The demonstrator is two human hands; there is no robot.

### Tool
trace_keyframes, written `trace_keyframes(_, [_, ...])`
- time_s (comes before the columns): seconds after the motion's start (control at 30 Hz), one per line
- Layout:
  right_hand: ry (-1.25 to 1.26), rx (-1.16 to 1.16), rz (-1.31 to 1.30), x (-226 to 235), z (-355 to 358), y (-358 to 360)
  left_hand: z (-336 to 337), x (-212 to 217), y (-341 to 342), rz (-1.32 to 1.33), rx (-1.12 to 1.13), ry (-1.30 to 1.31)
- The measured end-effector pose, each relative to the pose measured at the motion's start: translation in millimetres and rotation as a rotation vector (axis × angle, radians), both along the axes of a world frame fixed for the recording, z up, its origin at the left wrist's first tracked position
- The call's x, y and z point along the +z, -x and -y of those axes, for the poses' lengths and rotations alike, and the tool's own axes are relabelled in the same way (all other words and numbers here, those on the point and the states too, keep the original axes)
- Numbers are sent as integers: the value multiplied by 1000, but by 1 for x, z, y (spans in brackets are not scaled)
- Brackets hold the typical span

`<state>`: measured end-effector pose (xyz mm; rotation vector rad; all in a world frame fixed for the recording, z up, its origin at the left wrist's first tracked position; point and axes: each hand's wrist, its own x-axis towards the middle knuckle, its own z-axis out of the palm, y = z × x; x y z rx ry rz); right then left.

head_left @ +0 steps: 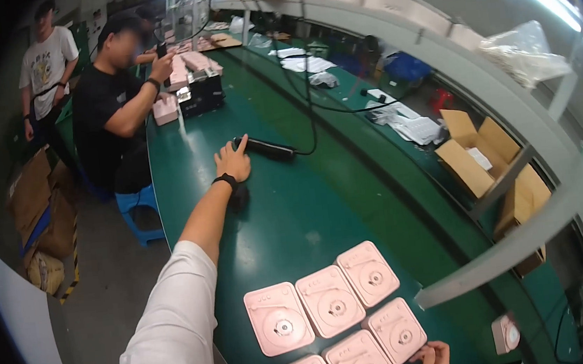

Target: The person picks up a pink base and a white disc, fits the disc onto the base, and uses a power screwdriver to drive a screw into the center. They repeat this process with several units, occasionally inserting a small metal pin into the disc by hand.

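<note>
Head view: left hand (233, 161) was stretched far, fingers spread, resting beside the black corded tool (265, 148) on the green surface (294, 210), nothing gripped. Right hand (431, 359) was curled, touching the near pink plates (333, 318). Tool pickup judged in hand; a closing grasp was needed next.

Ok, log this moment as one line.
left hand on black corded tool | right hand touching a pink panel | six pink panels on green table

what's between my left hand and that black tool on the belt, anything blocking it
Nothing visible. The left hand rests on the green table with its fingertips right at the near end of the black corded tool. The pink plates lie far back, by the right hand.
</note>
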<state>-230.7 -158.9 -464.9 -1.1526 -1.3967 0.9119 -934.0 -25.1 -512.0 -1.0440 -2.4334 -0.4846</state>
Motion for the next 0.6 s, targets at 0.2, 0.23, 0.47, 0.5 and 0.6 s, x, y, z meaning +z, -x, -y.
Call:
trace_keyframes(0.2, [-49, 42, -25, -9, -4, -21, -27, 18, -24, 243, 1, -135])
trace_keyframes(0.23, [-52, 14, -37, -9, -4, -23, -32, 13, -29, 242, 23, -173])
trace_keyframes(0.47, [-46, 21, -10, -9, -12, -13, -9, 16, -32, 247, 45, -96])
trace_keyframes(0.5, [-36, 27, 11, -8, -10, -13, -6, 17, -35, 271, 51, -81])
trace_keyframes(0.6, [-7, 14, 2, -1, -2, -19, -1, 11, -47, 278, 29, 21])
